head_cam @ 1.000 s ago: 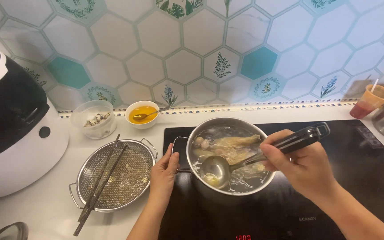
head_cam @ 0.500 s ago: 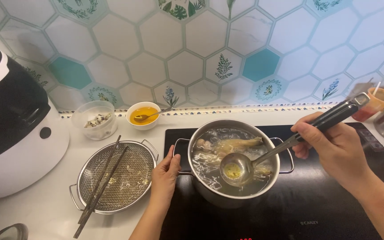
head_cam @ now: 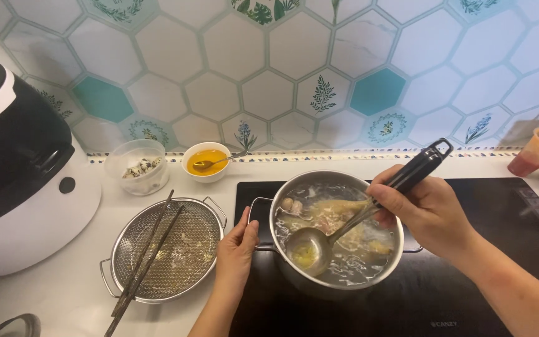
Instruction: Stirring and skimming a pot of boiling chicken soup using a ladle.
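Observation:
A steel pot [head_cam: 337, 284] of broth with chicken pieces stands on the black cooktop [head_cam: 500, 274]. My right hand [head_cam: 422, 212] grips the black handle of a metal ladle [head_cam: 310, 249]; its bowl dips into the broth at the pot's near left side and carries some liquid. My left hand [head_cam: 237, 253] holds the pot's left side handle [head_cam: 258, 224], steadying it.
A round mesh strainer [head_cam: 166, 249] with dark chopsticks [head_cam: 145, 262] across it sits left of the pot. Behind are a clear tub [head_cam: 137, 166], a small bowl of yellow oil with a spoon [head_cam: 206, 162], a black-and-white cooker [head_cam: 23, 168] far left, and an orange cup [head_cam: 538, 153] far right.
My right hand swung the ladle handle up to the right, then back down toward the pot's middle; the ladle bowl stayed in the broth. My left hand closed onto the pot's handle.

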